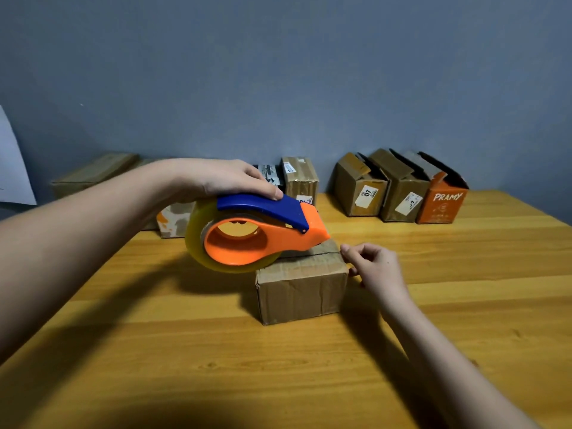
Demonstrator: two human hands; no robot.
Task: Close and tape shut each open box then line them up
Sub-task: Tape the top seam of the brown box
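A small brown cardboard box [301, 289] stands in the middle of the wooden table, its top flaps folded down with a seam across the top. My left hand [223, 179] grips an orange and blue tape dispenser [253, 233] with a clear tape roll, held just above the box's left top edge, nose pointing right. My right hand [376, 264] is at the box's right top corner, thumb and forefinger pinched together, apparently on the tape end, which I cannot make out.
Three boxes with raised flaps stand at the back right: two brown [360, 188] [402, 193] and an orange one [441, 196]. More boxes [300, 178] line the back wall, partly hidden by my left arm. The table [216, 351] extends toward me.
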